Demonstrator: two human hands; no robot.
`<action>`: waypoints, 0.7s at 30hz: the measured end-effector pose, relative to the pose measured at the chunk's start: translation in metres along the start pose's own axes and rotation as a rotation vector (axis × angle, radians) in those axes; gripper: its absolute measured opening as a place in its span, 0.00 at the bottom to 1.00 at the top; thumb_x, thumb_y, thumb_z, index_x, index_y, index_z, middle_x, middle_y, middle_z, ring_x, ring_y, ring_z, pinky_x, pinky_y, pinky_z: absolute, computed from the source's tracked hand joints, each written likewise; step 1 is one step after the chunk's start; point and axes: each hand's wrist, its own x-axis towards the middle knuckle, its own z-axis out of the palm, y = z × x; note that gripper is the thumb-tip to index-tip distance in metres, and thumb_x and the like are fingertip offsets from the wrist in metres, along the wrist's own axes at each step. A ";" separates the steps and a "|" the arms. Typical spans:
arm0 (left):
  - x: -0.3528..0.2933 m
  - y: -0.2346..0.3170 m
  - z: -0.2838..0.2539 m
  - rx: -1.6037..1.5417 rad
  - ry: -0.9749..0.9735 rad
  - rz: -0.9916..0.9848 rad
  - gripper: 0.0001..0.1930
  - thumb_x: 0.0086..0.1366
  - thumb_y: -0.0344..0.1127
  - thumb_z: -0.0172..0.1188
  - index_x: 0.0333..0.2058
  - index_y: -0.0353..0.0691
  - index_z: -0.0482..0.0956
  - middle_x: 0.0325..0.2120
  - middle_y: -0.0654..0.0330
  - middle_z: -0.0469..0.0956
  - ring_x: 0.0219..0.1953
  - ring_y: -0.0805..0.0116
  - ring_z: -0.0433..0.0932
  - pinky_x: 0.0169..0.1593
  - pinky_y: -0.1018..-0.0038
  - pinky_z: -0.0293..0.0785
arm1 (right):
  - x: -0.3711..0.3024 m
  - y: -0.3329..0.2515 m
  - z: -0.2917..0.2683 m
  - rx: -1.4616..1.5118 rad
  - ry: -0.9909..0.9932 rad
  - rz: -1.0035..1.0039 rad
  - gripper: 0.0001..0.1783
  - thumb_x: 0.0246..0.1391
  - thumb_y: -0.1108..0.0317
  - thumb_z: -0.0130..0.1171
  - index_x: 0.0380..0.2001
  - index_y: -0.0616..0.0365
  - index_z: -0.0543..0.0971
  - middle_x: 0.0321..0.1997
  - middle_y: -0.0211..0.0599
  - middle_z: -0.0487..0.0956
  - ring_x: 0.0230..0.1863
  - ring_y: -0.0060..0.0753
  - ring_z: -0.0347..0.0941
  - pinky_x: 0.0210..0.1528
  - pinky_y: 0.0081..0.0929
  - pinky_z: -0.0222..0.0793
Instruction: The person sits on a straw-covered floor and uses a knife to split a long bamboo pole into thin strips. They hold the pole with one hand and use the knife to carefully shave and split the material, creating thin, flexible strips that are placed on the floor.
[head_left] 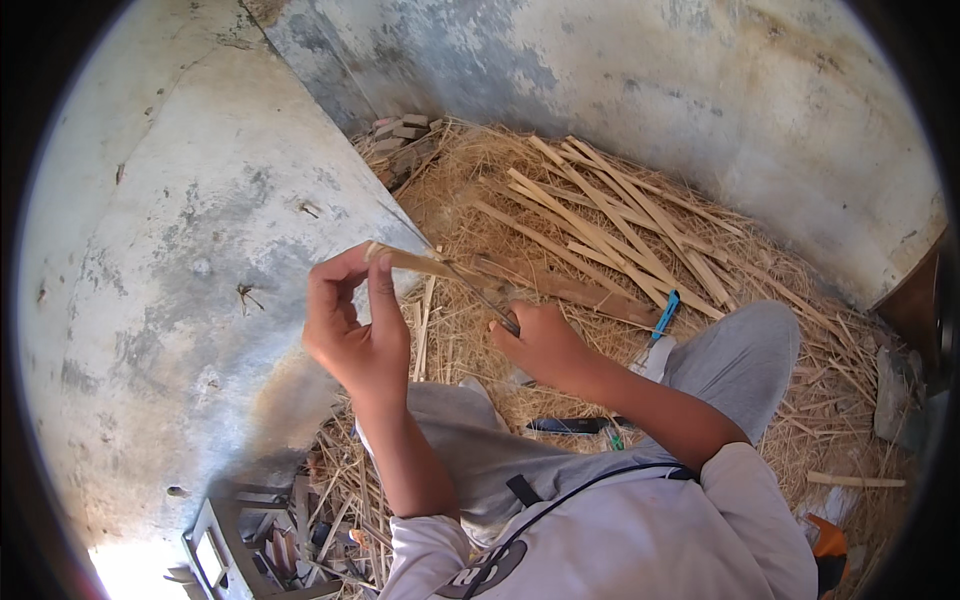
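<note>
My left hand (pixel 358 335) is raised in front of the wall, with thumb and fingers pinching the end of a thin bamboo strip (pixel 415 262). The strip points to the right, toward the middle of the view. In a closed fist, my right hand (pixel 543 345) grips a slim knife (pixel 482 296). Its narrow blade slants up and to the left and meets the strip near the strip's far end. Whether the edge has entered the bamboo is too small to tell.
Several long bamboo strips (pixel 610 235) lie across the shavings (pixel 455 190) at the far right. A blue cutter (pixel 665 313) rests by my right knee. Near my lap lies a black tool (pixel 572 425). A grey wooden frame (pixel 222 548) stands at the lower left, beside the stained wall (pixel 200 330).
</note>
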 end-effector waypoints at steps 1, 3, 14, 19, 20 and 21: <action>-0.002 0.003 -0.001 0.013 0.019 0.010 0.05 0.64 0.19 0.63 0.39 0.28 0.78 0.35 0.56 0.81 0.38 0.73 0.81 0.46 0.76 0.78 | -0.003 -0.001 0.003 0.008 0.001 0.024 0.17 0.59 0.60 0.57 0.28 0.67 0.75 0.18 0.52 0.75 0.21 0.48 0.76 0.29 0.43 0.72; -0.004 0.004 -0.001 0.022 0.032 0.035 0.06 0.64 0.18 0.63 0.39 0.28 0.77 0.34 0.56 0.81 0.37 0.73 0.81 0.46 0.77 0.78 | -0.001 0.011 0.015 -0.006 0.073 0.008 0.17 0.59 0.59 0.58 0.29 0.67 0.76 0.19 0.53 0.77 0.23 0.49 0.77 0.30 0.44 0.73; 0.001 0.007 -0.011 -0.083 -0.028 -0.075 0.06 0.63 0.17 0.62 0.39 0.28 0.77 0.35 0.55 0.80 0.40 0.73 0.81 0.48 0.76 0.78 | 0.030 0.109 0.030 0.315 -0.293 0.304 0.18 0.56 0.59 0.61 0.31 0.67 0.77 0.19 0.47 0.77 0.21 0.37 0.74 0.30 0.39 0.74; -0.003 0.009 0.002 -0.174 -0.175 -0.018 0.07 0.63 0.16 0.61 0.39 0.28 0.76 0.35 0.54 0.80 0.40 0.72 0.80 0.49 0.76 0.77 | 0.018 0.072 0.017 0.351 -0.186 0.493 0.16 0.55 0.59 0.62 0.32 0.65 0.76 0.18 0.47 0.76 0.18 0.41 0.74 0.27 0.39 0.73; -0.003 0.007 0.004 -0.142 -0.156 0.001 0.07 0.63 0.16 0.62 0.39 0.27 0.76 0.35 0.55 0.80 0.39 0.72 0.80 0.49 0.76 0.77 | 0.017 0.071 0.016 0.202 -0.118 0.341 0.15 0.55 0.60 0.61 0.33 0.65 0.76 0.18 0.48 0.77 0.19 0.44 0.75 0.27 0.40 0.73; -0.002 0.006 0.006 -0.108 -0.137 0.020 0.07 0.63 0.16 0.62 0.40 0.27 0.76 0.35 0.55 0.79 0.39 0.72 0.80 0.48 0.76 0.77 | 0.016 0.070 0.015 0.053 -0.051 0.190 0.15 0.55 0.61 0.61 0.34 0.64 0.76 0.19 0.49 0.77 0.19 0.47 0.76 0.27 0.41 0.73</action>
